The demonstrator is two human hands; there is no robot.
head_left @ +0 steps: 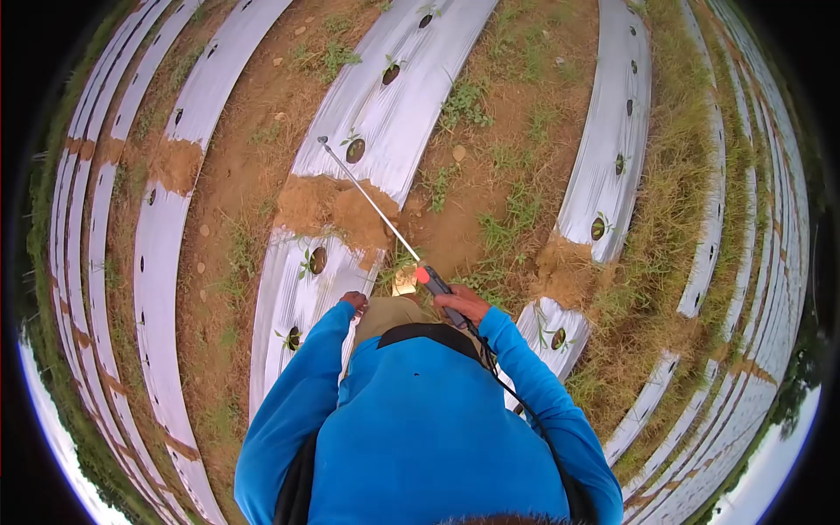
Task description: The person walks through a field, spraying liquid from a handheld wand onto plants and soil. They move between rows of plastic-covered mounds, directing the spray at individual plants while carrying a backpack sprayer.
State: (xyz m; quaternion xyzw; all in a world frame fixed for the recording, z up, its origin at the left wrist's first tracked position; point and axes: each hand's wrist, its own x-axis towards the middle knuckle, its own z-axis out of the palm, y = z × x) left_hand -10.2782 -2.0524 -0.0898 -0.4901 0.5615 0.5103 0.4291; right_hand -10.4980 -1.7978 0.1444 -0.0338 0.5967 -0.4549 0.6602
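My right hand (464,304) is wrapped round the dark handle of a sprayer wand (376,206), which has a red collar. A black hose (516,394) trails from the handle back along my right sleeve. The thin metal lance reaches forward and left, and its nozzle (323,140) is over the white plastic mulch, just left of a seedling (352,140) at a round planting hole (354,151). My left hand (355,302) hangs low beside my left thigh, away from the wand; its fingers are mostly hidden. No spray can be made out.
Mulched beds run on both sides, including a left bed (162,236) and a right bed (612,114), with plant holes along them. Loose soil (337,208) covers a band across the bed before me. Weeds (516,210) and dry grass (665,175) grow between the rows.
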